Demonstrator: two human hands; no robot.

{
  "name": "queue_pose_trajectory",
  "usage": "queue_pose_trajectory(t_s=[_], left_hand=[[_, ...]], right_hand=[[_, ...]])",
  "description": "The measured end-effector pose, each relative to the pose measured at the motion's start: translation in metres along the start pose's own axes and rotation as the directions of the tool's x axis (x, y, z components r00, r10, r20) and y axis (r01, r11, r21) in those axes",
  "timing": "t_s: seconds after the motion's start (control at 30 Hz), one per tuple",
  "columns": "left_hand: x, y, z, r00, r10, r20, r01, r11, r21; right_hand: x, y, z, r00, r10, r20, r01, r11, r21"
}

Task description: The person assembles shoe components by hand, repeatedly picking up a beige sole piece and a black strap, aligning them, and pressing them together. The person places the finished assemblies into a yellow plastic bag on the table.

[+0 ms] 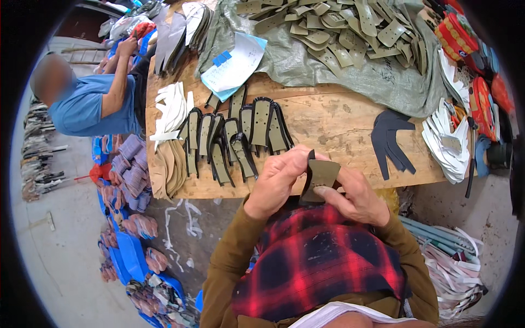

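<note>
Olive-and-black curved piece (324,174): I am seeing it being held up at the near edge of the table (339,112), its olive face turning toward my camera.
Left hand (278,183): its thumb and forefinger are pinching the dark left edge near the top, with no gap showing around it.
Right hand (358,198): its thumb is pressing on the lower olive face, the other fingers curling behind the right side (I am not making out their tips).
Assembled pieces (261,123): similar olive-and-black ones are standing close together, to the left beyond the hands.
Loose olive plates (353,38): these are lying heaped on a grey-green woven sheet (383,82) at the far side.
Paper (240,63): it is resting just behind the assembled pieces.
Dark cutouts (391,142): they are lying to the right, near white cutouts (444,145).
Tan cutouts (168,169): they are stacking up at the left end, nearest the edge.
Co-worker (95,106): a person in a blue shirt is standing past the table's left end.
</note>
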State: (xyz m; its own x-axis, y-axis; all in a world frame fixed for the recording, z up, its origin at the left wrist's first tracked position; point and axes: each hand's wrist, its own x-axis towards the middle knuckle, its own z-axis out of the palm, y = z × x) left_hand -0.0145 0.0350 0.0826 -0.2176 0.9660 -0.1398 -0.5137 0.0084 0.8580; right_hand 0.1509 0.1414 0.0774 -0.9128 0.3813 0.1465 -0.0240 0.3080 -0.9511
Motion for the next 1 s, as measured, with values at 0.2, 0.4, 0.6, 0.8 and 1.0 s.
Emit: queue_pose_trajectory(t_s=[0.2,0.4,0.6,0.8,1.0], left_hand=[[0.000,-0.003,0.005,0.981,0.193,-0.031,-0.152,0.855,0.495],[0.007,-0.022,0.014,0.920,0.376,-0.108,-0.267,0.805,0.529],[0.007,-0.008,0.015,0.959,0.243,-0.147,-0.133,0.842,0.524],[0.010,-0.027,0.009,0.964,0.215,-0.155,-0.211,0.977,0.039],[-0.015,-0.031,-0.005,0.990,-0.036,-0.137,0.085,0.924,0.372]], right_hand=[[-0.005,0.003,0.000,0.996,0.042,0.077,-0.042,0.999,0.003],[-0.004,0.000,0.002,0.998,0.014,0.059,-0.017,0.999,0.049],[-0.005,0.007,0.001,0.995,0.065,0.072,-0.070,0.995,0.069],[-0.004,0.008,0.006,0.998,0.063,-0.001,-0.062,0.991,0.118],[-0.003,0.010,0.001,0.943,0.331,0.044,-0.321,0.861,0.394]])
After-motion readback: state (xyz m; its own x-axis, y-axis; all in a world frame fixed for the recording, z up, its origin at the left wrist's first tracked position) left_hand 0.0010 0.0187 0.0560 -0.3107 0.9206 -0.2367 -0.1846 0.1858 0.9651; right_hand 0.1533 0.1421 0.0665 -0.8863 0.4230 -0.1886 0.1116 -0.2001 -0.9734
